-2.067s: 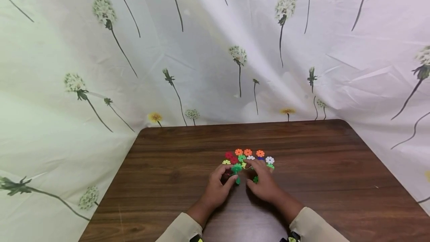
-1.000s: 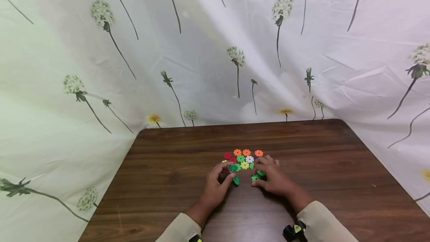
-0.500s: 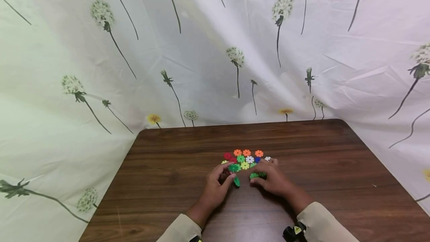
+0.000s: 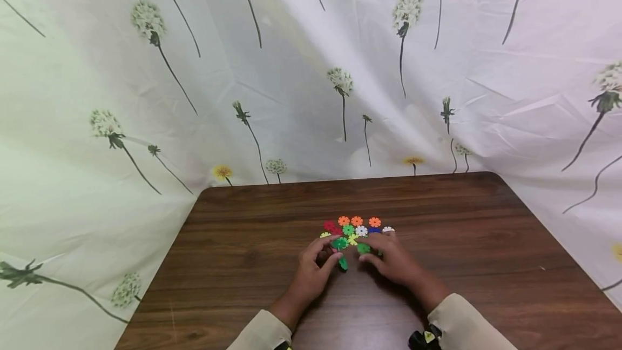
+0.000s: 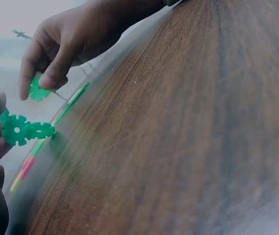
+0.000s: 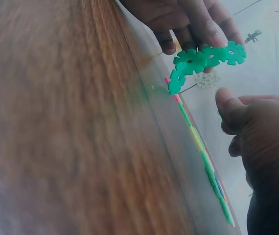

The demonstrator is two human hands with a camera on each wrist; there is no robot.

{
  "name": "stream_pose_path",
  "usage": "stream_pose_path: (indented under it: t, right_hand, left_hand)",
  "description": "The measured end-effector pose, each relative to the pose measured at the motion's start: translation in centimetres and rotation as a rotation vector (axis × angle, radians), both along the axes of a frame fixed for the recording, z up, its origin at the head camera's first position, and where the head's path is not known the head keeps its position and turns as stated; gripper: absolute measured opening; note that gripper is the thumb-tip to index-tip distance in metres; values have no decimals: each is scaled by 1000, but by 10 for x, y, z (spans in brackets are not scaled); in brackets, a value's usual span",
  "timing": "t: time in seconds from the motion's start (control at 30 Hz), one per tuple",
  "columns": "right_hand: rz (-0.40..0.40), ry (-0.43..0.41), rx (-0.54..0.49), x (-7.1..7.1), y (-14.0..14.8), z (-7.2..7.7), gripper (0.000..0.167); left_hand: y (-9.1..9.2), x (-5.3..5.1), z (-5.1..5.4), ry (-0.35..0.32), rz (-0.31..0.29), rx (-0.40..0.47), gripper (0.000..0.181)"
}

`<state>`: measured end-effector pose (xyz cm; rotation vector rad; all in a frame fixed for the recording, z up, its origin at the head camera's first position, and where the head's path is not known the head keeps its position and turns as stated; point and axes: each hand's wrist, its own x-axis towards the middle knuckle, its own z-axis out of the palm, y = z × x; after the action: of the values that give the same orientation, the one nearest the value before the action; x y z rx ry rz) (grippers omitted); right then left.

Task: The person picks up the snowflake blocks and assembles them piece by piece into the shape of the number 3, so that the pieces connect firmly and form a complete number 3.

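Linked green discs [image 6: 203, 58] sit in the left hand [image 4: 311, 270], its grip narrowed to a pinch on them, while toward 3 o'clock the right hand [image 4: 396, 260] pinches a single green disc [image 5: 38, 90] between thumb and finger, apart from the chain. Adding to the chain looks like the step in hand, and the next move seems to call for lining up notches before pressing; beyond, at 12 o'clock, loose coloured discs [image 4: 361, 230] lie on the worktop [image 4: 272, 220].
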<state>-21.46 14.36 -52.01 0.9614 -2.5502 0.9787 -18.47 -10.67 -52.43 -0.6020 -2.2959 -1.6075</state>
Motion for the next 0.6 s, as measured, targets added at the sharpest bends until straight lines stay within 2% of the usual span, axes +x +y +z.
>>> stream_pose_path:
  t: [0.1, 0.3, 0.6]
  right_hand:
    - [-3, -1, -20, 2, -3, 4, 45]
    - [6, -8, -187, 10, -17, 8, 45]
    - [-93, -69, -283, 17, -30, 10, 41]
  left_hand:
    - [0, -1, 0, 5, 7, -8, 36]
    - [-1, 0, 1, -10, 5, -14, 35]
    - [-2, -2, 2, -7, 5, -21, 33]
